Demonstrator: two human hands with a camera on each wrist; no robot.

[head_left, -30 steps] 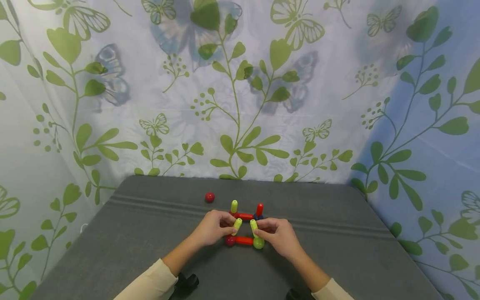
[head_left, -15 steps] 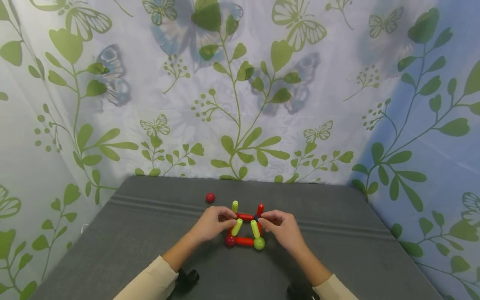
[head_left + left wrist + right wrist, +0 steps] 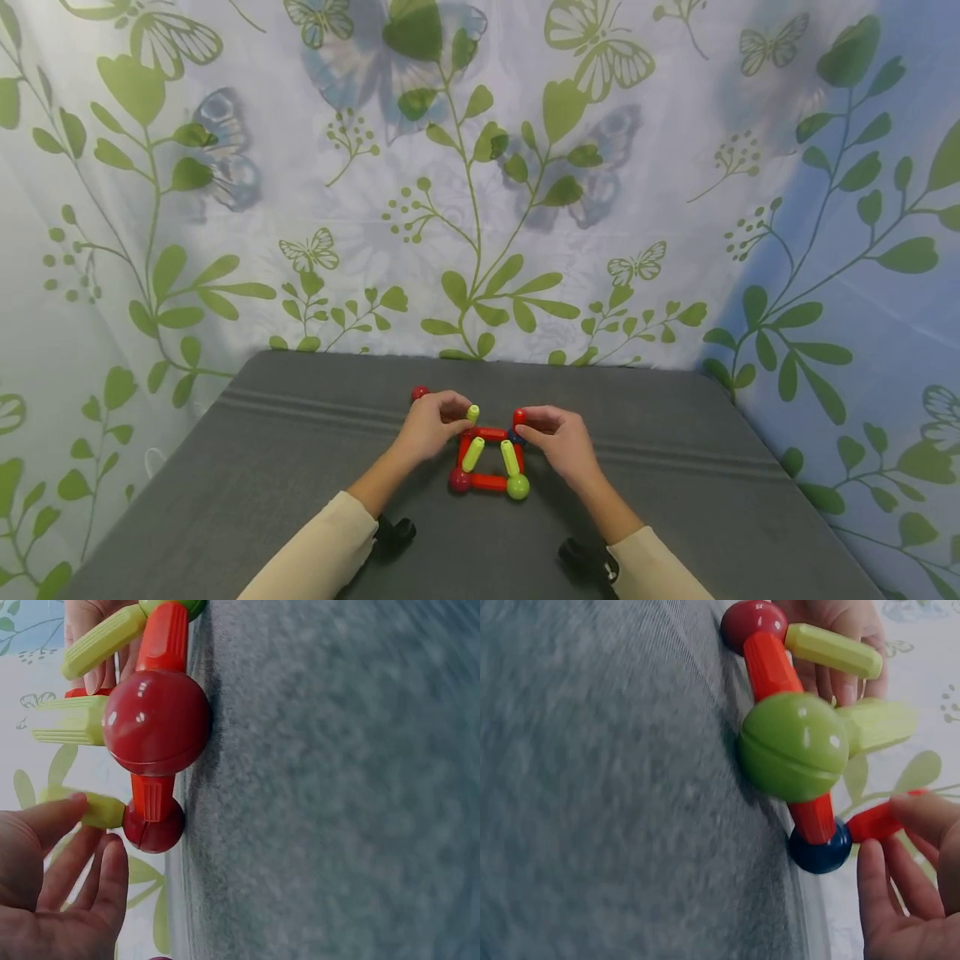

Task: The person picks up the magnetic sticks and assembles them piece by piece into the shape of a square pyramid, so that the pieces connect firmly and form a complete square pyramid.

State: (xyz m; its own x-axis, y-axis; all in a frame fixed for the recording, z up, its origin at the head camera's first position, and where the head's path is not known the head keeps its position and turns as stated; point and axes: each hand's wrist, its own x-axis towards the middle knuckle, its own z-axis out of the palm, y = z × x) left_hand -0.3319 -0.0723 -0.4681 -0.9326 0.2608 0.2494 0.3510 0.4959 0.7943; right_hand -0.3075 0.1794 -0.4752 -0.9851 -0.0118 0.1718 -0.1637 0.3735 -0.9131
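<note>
A square frame of red rods [image 3: 489,482] and balls lies on the table, with a short rod standing up from each corner. At its far left corner, my left hand [image 3: 427,429] pinches the yellow-green rod [image 3: 103,811] that stands on a dark red ball [image 3: 154,826]. Across from it, my right hand [image 3: 561,440] holds the upright red rod [image 3: 875,820] on the dark blue ball [image 3: 820,846] between thumb and fingers. The near corners are a red ball [image 3: 156,721] and a green ball [image 3: 793,746]; their yellow-green rods [image 3: 472,455] lean slightly inward in the head view.
A loose red ball [image 3: 419,392] sits behind my left hand, partly covered by it. The grey table [image 3: 675,517] ends at a leaf-and-butterfly patterned curtain [image 3: 480,208]. Black straps [image 3: 393,537] are on both wrists.
Both hands have left the near yellow-green rods and moved to the far corners, taking hold of the far-left yellow-green rod and the far-right red rod. The frame stays in place.
</note>
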